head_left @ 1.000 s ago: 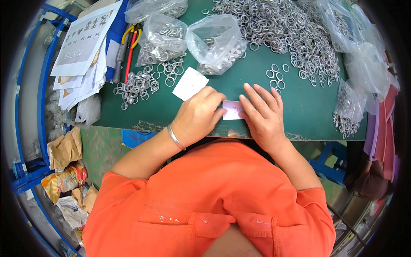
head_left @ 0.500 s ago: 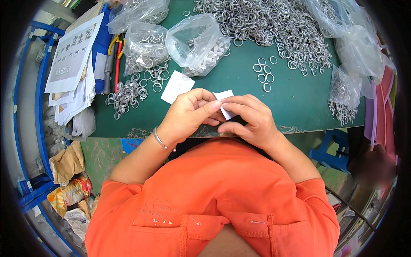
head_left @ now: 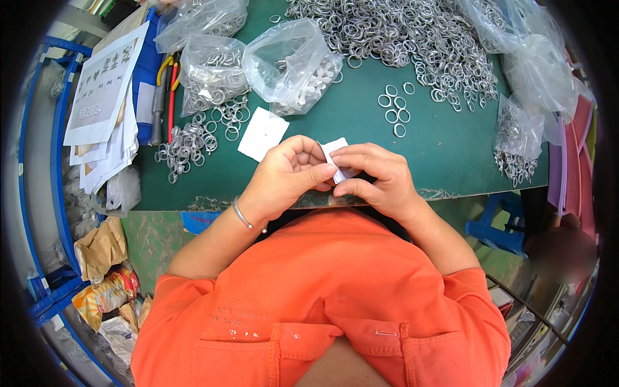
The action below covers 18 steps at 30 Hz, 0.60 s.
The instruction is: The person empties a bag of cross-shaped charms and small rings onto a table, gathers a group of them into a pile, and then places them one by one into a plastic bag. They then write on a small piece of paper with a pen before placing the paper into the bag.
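Observation:
Above the near edge of the green table, my left hand (head_left: 291, 173) and my right hand (head_left: 379, 173) meet around a small folded white paper (head_left: 331, 149). Both hands are closed, with thumbs and fingers pinching the paper from either side. Whether something lies inside its folds is hidden by my fingers. Just beyond my left hand lies a flat white paper square (head_left: 263, 133) with a tiny dark speck on it. Several loose metal rings (head_left: 398, 116) are laid out beyond my right hand.
A big heap of metal rings (head_left: 393, 32) covers the far table (head_left: 445, 151). Open plastic bag (head_left: 293, 64) holds small pale pieces. A smaller ring pile (head_left: 188, 145), pliers (head_left: 169, 80) and paper sheets (head_left: 103, 97) are left; a filled bag (head_left: 518, 138) and blue stool (head_left: 500, 226) right.
The folded paper has turned more upright between my fingers, and my right hand has shifted slightly to the left. The view has moved a little; the rings and bags stay put.

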{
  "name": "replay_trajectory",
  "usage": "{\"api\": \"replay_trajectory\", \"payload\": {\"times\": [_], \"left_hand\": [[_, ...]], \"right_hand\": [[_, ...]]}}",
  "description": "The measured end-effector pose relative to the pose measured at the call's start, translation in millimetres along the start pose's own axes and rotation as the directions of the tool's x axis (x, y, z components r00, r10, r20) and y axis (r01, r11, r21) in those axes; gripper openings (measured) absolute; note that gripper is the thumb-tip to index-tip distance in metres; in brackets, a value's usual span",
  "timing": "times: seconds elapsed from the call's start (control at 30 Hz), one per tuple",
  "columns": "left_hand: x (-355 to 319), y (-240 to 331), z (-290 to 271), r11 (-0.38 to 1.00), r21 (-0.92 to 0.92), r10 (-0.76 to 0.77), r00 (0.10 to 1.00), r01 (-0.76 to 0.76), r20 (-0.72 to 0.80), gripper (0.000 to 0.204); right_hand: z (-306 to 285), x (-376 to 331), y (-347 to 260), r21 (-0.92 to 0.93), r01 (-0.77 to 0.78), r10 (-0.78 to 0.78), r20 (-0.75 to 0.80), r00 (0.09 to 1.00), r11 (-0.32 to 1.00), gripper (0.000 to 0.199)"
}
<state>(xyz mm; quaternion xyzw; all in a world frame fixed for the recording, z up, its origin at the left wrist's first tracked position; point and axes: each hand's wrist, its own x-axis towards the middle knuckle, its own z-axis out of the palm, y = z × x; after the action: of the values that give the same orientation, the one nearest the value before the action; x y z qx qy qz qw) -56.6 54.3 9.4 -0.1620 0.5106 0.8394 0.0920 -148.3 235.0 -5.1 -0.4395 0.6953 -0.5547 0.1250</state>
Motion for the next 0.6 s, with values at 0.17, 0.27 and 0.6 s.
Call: {"api": "replay_trajectory", "payload": {"times": [0.17,0.27,0.6], "left_hand": [[0.3,-1.5,-0.8,1.0,-0.028,0.01,1.0,-0.01,0.017,0.019],[0.3,-3.2,-1.3,1.0,-0.024,0.0,1.0,0.0,0.012,0.019],[0.1,-4.6,-1.2,1.0,-0.017,0.013,1.0,-0.013,0.016,0.02]], "right_hand": [[-0.5,-0.6,0.0,0.042,-0.054,0.053,0.003,0.999,0.998,0.035],[-0.1,-0.8,1.6,0.027,-0.038,0.038,0.005,0.999,0.999,0.035],[-0.8,0.0,1.4,0.012,-0.035,0.035,0.013,0.999,0.999,0.034]]}}
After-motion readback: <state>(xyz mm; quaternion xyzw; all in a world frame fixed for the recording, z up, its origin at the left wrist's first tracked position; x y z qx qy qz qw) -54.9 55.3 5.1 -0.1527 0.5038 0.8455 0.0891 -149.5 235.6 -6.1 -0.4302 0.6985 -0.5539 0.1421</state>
